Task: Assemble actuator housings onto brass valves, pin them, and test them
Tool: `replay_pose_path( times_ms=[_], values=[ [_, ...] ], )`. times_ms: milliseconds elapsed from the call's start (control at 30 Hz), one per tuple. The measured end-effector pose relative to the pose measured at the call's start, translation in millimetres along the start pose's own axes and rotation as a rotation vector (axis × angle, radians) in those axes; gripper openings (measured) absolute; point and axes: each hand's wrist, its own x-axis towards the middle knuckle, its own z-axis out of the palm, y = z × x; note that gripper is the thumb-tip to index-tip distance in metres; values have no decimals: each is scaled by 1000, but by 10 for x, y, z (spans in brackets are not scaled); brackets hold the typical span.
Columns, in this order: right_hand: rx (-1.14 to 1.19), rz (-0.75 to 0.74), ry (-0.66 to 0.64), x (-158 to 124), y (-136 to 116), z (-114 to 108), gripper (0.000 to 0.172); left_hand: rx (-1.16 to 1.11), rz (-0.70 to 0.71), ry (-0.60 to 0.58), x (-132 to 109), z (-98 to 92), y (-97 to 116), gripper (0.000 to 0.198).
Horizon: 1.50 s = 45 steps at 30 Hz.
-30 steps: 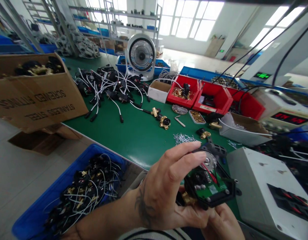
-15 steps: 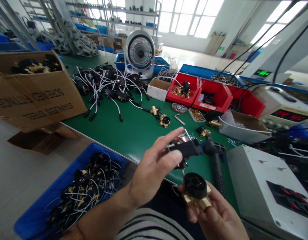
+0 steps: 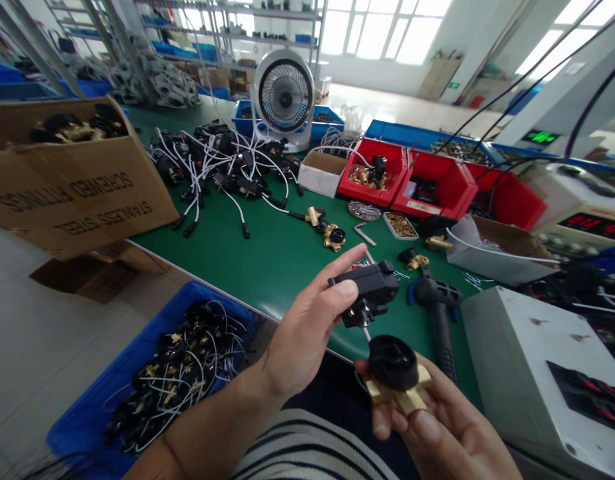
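My left hand [image 3: 302, 333] pinches a black plastic actuator housing [image 3: 370, 288] between thumb and fingers, holding it level above the table's near edge. A thin shaft sticks down from its underside. Just below it, my right hand [image 3: 437, 420] cradles a brass valve body with a round black top [image 3: 394, 373], palm up, fingers curled under it. The two parts are apart, a small gap between them.
A green table [image 3: 267, 260] carries a white fan [image 3: 284, 97], tangled black units with white cables [image 3: 222, 167], red bins [image 3: 427, 190], loose brass fittings [image 3: 332, 237], a black-handled tool [image 3: 440, 313] and a white box [image 3: 537, 367]. A blue bin of wired parts [image 3: 177, 373] and a cardboard box [image 3: 72, 173] stand left.
One second ago both hands held one assembled unit with its green circuit board showing. The black housing has since come off the brass body and now sits raised in my left hand.
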Motion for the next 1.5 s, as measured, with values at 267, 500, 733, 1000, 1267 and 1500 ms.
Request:
replay_pose_path(
  times_ms=[267, 500, 733, 1000, 1267, 1500],
  values=[
    [-78, -52, -110, 80, 33, -62, 33, 278, 96, -50, -65, -32, 2, 44],
    [-46, -31, 46, 34, -9, 76, 38, 388, 142, -118, -89, -27, -20, 48],
    [-3, -4, 49, 26, 2, 55, 42, 416, 186, -101, -84, 9, -11, 46],
    [-40, -45, 64, 20, 17, 44, 36, 491, 215, -94, -108, 34, 8, 45],
    [-94, -96, 106, 26, 4, 68, 38, 668, 404, -115, -132, 55, -48, 48],
    [-154, -117, 93, 110, 71, -81, 41, 880, 435, -244, -87, -45, -67, 60]
  ],
)
